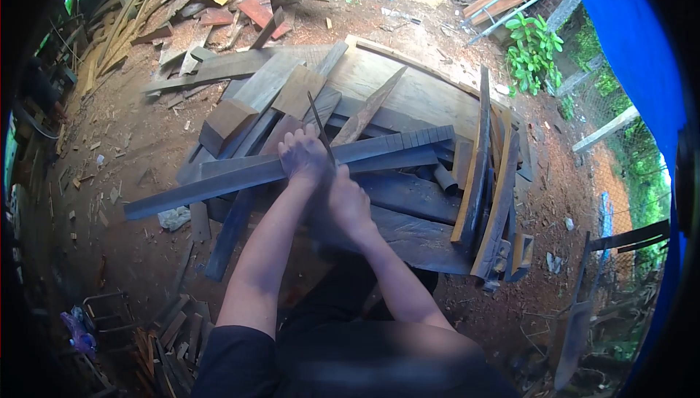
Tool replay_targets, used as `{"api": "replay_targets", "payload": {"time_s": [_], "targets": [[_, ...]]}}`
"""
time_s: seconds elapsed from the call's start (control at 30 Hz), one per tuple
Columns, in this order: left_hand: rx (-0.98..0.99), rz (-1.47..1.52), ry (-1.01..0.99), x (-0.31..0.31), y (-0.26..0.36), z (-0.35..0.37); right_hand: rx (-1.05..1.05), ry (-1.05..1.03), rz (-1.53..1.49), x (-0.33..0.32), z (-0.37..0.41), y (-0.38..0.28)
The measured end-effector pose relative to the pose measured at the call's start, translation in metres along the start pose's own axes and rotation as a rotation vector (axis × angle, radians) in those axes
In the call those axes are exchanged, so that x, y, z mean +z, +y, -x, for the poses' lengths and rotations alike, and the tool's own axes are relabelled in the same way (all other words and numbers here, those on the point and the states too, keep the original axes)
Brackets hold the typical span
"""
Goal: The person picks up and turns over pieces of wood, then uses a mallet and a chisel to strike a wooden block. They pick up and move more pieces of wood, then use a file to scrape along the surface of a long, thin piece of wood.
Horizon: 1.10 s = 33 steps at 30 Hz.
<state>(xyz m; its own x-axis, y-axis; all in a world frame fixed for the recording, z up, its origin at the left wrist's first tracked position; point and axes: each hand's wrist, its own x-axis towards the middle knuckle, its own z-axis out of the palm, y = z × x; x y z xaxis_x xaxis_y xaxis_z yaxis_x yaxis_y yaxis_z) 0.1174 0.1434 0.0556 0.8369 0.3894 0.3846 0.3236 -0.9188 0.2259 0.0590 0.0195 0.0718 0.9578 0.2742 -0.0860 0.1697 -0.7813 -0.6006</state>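
Note:
A long dark wooden beam [211,186] lies slantwise across a heap of timber, with several cut lines near its right end. My left hand [302,156] is closed over the beam's upper edge, left of a thin dark saw blade [321,128]. The blade stands across the beam and points up and away. My right hand [348,201] is wrapped round the near end of the saw, just on my side of the beam; the handle itself is hidden in the fingers. Both hands are close together.
Wood blocks [228,122] and planks lie behind the beam, beside a broad pale board [415,92]. Upright-leaning planks [477,165] stand at the right of the heap. Scrap wood [219,12] is piled at the back left. A blue tarp [627,41] hangs at the right.

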Motion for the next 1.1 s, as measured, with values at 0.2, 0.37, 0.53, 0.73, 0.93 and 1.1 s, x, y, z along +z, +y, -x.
{"api": "replay_targets", "payload": {"time_s": [0.2, 0.37, 0.53, 0.73, 0.93, 1.1], "targets": [[-0.010, 0.022, -0.027, -0.002, 0.001, 0.000, -0.021, 0.053, -0.010, 0.009, 0.011, 0.008], [0.003, 0.018, -0.010, -0.001, 0.000, 0.000, 0.016, 0.025, -0.002, 0.012, 0.068, 0.029], [-0.055, -0.029, 0.093, 0.017, -0.002, -0.018, 0.003, 0.078, 0.045, 0.012, 0.029, 0.029], [0.052, 0.061, 0.080, 0.008, -0.006, -0.011, -0.012, 0.024, 0.039, 0.000, 0.060, 0.029], [0.103, -0.010, 0.163, 0.012, -0.017, -0.019, 0.005, 0.016, 0.077, 0.003, 0.068, 0.037], [0.086, -0.050, -0.013, 0.003, -0.009, -0.017, 0.053, -0.072, 0.023, 0.003, 0.050, 0.023]]}}
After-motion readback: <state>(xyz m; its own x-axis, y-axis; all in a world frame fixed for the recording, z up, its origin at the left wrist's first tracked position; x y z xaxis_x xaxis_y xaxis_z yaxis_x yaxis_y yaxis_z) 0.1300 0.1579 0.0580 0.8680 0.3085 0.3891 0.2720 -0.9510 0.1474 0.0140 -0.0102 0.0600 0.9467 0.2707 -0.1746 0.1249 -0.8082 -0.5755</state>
